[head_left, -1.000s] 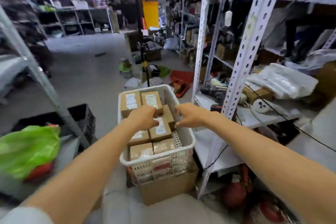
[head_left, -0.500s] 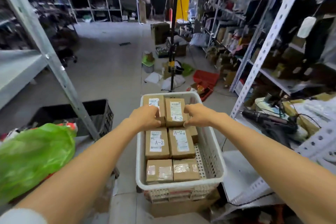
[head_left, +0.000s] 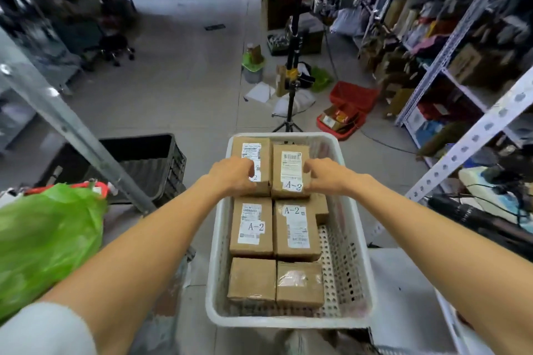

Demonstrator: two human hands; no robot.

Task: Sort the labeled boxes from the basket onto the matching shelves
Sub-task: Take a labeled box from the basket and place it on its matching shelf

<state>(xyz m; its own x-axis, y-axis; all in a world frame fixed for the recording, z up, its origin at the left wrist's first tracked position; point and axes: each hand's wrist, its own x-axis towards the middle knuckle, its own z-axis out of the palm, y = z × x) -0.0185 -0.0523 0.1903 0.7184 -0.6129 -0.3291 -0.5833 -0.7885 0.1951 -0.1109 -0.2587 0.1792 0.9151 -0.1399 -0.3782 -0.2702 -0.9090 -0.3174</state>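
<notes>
My left grip point(head_left: 234, 179) and my right grip point(head_left: 324, 179) are both curled round one brown box point(head_left: 290, 166). One grip is on each side, so the box sits right between them. Its white sticker says A-2. It lies in the white basket point(head_left: 288, 321), at the far end. To lift it well, I think I should squeeze both sides the same and pull straight up. That way it does not drag the neighbour box point(head_left: 253, 153), which lies touching it, partly under my left grip. Then I need the shelf marked A-2. A shelf rack point(head_left: 473, 135) stands off to the right of my right grip, but I can see no letters on it. My fingertips go down into the gaps, so I cannot see how far they reach. My left grip hides most of the neighbour's sticker, and I can only read a 2. The middle boxes point(head_left: 251, 228), just nearer to me than my grips, both say A-2. The closest boxes point(head_left: 251, 279) show no letters I can read. A lower box point(head_left: 321, 207) peeks out below my right grip, and I cannot tell how many more lie underneath.
</notes>
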